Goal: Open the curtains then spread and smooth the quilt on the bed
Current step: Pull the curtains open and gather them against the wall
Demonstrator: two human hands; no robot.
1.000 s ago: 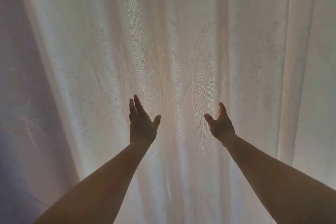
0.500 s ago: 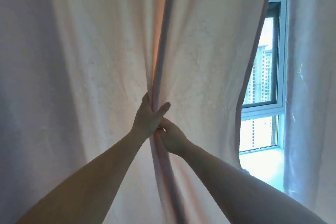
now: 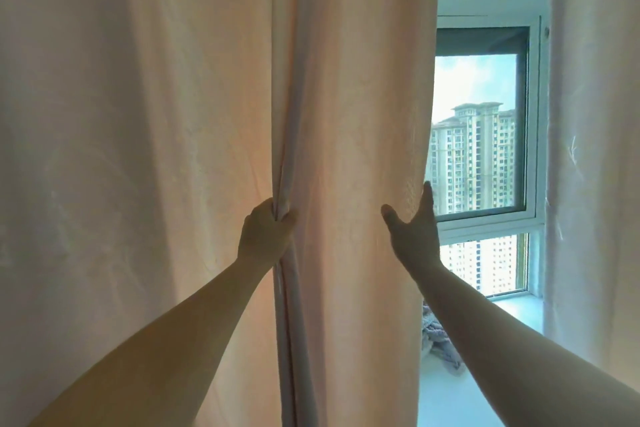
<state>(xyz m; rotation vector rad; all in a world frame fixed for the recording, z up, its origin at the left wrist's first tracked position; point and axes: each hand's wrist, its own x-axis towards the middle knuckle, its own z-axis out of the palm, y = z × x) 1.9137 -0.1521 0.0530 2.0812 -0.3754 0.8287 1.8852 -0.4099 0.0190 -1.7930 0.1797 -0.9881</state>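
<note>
A pale pink curtain (image 3: 138,149) fills the left and middle of the head view. My left hand (image 3: 265,230) grips a bunched vertical fold of it at mid height. A second section of the same curtain (image 3: 360,135) hangs to the right of that fold. My right hand (image 3: 414,227) is spread, thumb out, its fingers reaching around this section's free right edge. Another curtain panel (image 3: 595,166) hangs at the far right. The quilt and the bed are out of view.
Between the panels a window (image 3: 481,135) shows high-rise buildings outside. Below it lies a light window sill (image 3: 516,308). A crumpled grey cloth (image 3: 438,340) lies on the sill, partly behind my right forearm.
My right hand has left the central fold and moved right to the curtain's free edge. My left hand has closed around the fold. The gap showing the window is wider.
</note>
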